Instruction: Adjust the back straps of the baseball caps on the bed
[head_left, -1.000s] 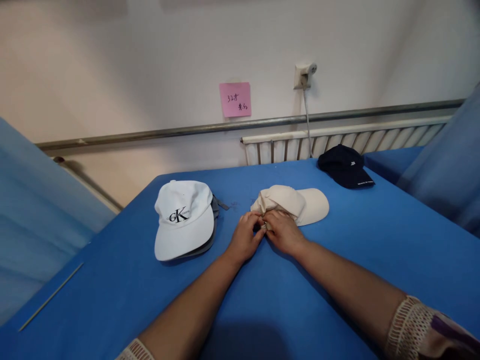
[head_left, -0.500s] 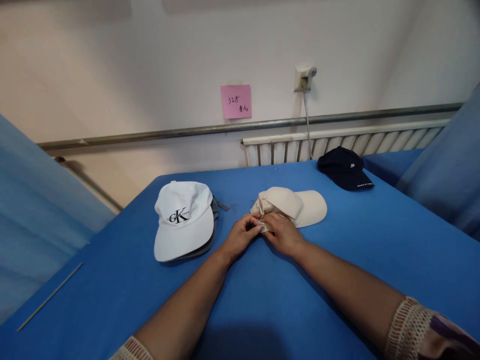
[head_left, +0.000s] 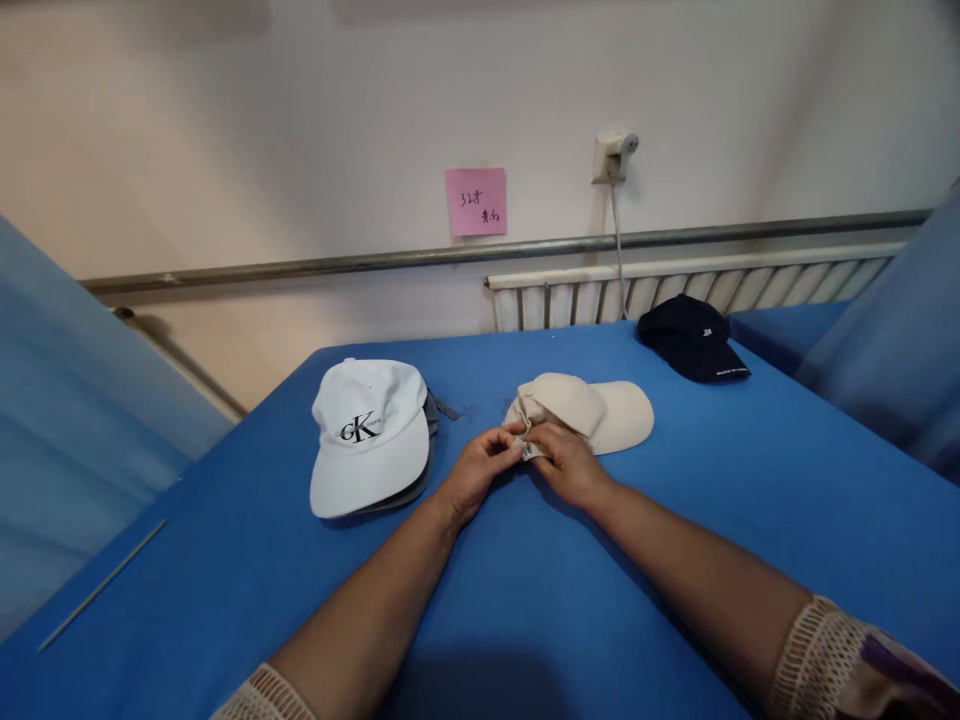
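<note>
A beige cap lies crumpled on the blue table, its brim pointing right. My left hand and my right hand meet at its near edge, both pinching the cap's back strap between curled fingers. A white cap with a black logo rests to the left, stacked on a grey cap whose edge shows beneath it.
A dark navy cap sits at the table's far right corner. A thin stick lies near the left edge. Behind are a radiator, a wall rail, a pink note and a wall socket with a cable.
My hands stay on the beige cap's strap; the fingers have shifted slightly and a bit of the strap now shows between them. The view has moved a little.
</note>
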